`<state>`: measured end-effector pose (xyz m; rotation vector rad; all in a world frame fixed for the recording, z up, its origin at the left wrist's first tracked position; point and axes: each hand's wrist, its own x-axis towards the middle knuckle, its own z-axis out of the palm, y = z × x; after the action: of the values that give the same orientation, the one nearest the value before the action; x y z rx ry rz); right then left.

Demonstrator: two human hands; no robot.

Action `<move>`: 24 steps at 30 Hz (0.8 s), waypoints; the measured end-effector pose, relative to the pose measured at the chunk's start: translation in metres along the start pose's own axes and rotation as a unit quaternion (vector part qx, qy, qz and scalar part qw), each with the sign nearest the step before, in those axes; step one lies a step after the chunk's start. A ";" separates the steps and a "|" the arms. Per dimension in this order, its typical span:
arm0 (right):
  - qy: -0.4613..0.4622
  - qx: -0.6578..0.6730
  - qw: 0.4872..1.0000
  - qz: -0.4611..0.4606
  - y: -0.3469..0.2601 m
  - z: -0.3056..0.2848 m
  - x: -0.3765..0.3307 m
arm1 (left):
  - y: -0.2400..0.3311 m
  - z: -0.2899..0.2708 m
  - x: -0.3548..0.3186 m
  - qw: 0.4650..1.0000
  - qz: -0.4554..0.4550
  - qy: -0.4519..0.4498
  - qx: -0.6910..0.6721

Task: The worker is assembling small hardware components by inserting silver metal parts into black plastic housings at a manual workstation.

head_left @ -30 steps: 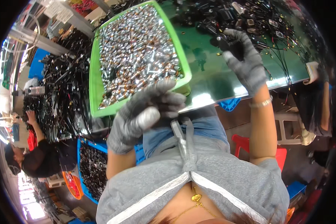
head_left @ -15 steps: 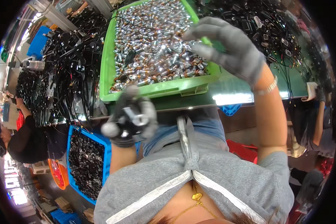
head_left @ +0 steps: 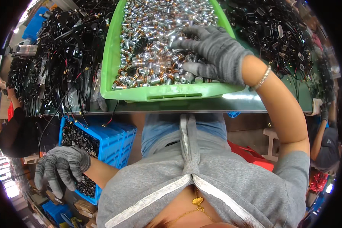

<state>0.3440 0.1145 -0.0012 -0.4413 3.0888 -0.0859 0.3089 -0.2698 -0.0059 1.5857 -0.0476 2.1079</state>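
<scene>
My right hand [head_left: 221,55], in a grey knit glove, reaches over the right side of a green plastic bin [head_left: 171,91]. Its fingers are apart, with fingertips among small silver metal cylinders [head_left: 148,57] that carry copper-coloured rings. Whether a fingertip pinches one of them is hard to see; none is visibly gripped. Down at the left, my left hand [head_left: 60,167], gloved alike, hangs beside and partly over a blue crate [head_left: 114,142] full of small black and metal parts [head_left: 79,137]. Its fingers are spread and point downward, and nothing shows in them.
Black cables and cords [head_left: 74,57] are heaped on the green table [head_left: 140,107] left of the bin. More black parts [head_left: 269,34] cover its right side. A red stool-like object [head_left: 250,155] stands below. A person in black [head_left: 21,131] is at the far left, another person [head_left: 325,146] far right.
My left hand, which had a dark piece with shiny metal in it near the bin, has swung down left to the blue crate, without it. My right hand has lowered onto the metal cylinders.
</scene>
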 end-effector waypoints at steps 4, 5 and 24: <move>0.080 -0.052 0.995 -0.008 0.003 0.012 0.012 | -0.008 -0.004 0.004 0.997 -0.047 0.012 0.056; 0.077 -0.035 0.996 -0.031 0.007 0.010 0.009 | -0.009 -0.005 0.009 0.995 -0.051 0.015 0.082; 0.035 0.039 0.997 -0.053 -0.004 0.004 0.025 | -0.013 -0.008 -0.023 0.966 -0.120 0.143 0.180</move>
<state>0.3215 0.1039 -0.0053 -0.6108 3.1160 -0.2268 0.3113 -0.2646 -0.0330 1.3701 0.6259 2.2106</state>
